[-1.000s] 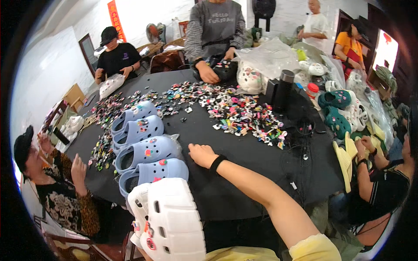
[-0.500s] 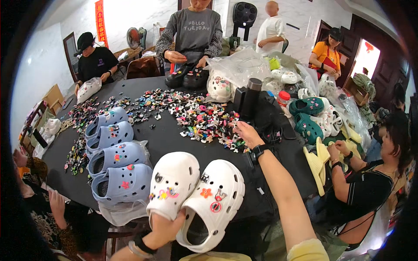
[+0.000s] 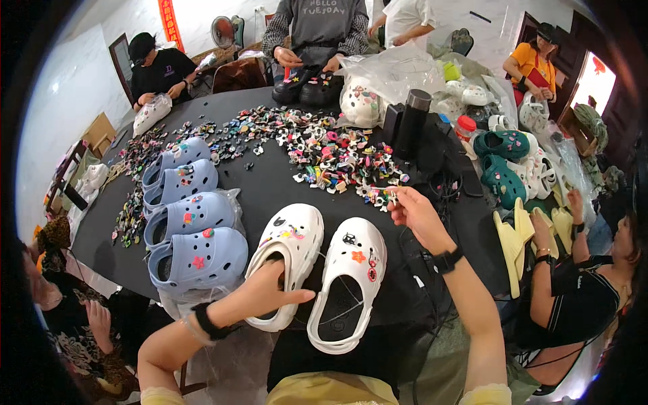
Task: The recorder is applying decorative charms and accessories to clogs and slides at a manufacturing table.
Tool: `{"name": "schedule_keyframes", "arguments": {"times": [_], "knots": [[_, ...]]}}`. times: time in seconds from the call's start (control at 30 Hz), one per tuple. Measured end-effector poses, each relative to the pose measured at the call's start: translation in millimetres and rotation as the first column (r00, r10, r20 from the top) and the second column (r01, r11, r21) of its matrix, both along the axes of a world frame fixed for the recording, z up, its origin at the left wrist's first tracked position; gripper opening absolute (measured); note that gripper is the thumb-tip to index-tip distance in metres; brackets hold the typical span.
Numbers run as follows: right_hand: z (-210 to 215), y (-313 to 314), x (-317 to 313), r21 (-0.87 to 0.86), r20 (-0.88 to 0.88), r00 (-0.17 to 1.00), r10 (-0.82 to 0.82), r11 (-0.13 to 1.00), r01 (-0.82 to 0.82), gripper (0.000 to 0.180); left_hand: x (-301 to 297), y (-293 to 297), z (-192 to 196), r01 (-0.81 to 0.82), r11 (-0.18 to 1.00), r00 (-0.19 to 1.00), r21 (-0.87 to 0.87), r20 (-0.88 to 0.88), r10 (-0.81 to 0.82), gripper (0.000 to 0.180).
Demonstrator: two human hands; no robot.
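A pair of white clogs lies before me at the table's near edge, decorated with small charms. Into the left white clog [image 3: 302, 229] reach the fingers of my left hand [image 3: 260, 290]; they are mostly hidden inside it, and the thumb sticks out over the rim. The right white clog [image 3: 368, 243] stands beside it with its heel strap toward me. My right hand [image 3: 422, 214] is closed in a pinch on a small charm [image 3: 393, 196] at the near right end of the heap of loose shoe charms [image 3: 337, 158]. Fine detail of that charm is too small to make out.
Several light blue clogs [image 3: 206, 260] stand in a row at the left. A black cylinder [image 3: 413, 125], cables [image 3: 442, 185], green clogs [image 3: 501, 177] and yellow slippers [image 3: 516, 243] are at the right. A co-worker opposite handles black clogs [image 3: 320, 88]; other people sit around the black table [image 3: 260, 182].
The white clogs have come down from my left hand's raised hold and now lie apart. My left hand has slid into the left one. My right hand stays by the heap, pinching.
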State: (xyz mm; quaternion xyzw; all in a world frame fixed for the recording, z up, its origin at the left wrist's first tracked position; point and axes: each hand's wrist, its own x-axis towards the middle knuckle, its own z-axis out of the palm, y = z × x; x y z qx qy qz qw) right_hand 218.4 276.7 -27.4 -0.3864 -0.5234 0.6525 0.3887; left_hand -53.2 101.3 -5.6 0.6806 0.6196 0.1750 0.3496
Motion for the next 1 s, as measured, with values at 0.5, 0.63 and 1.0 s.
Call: {"name": "schedule_keyframes", "arguments": {"times": [0.5,0.63,1.0], "knots": [[14.8,-81.8,-0.4,0.158,0.173,0.964,0.200,0.961,-0.228,0.022,105.2,-15.0,-5.0,-0.006,0.811,-0.194,-0.585,0.796,0.573,0.050],[3.6,-104.5,3.0,0.007,0.256,0.886,0.386,0.916,-0.401,0.019,115.8,4.5,-18.3,-0.090,0.771,-0.478,-0.631,0.706,0.523,0.051],[39.9,-149.8,42.5,0.135,0.174,0.962,0.213,0.962,-0.237,0.014,148.9,-19.6,2.9,-0.352,0.874,0.000,-0.335,0.934,0.358,0.032]]}}
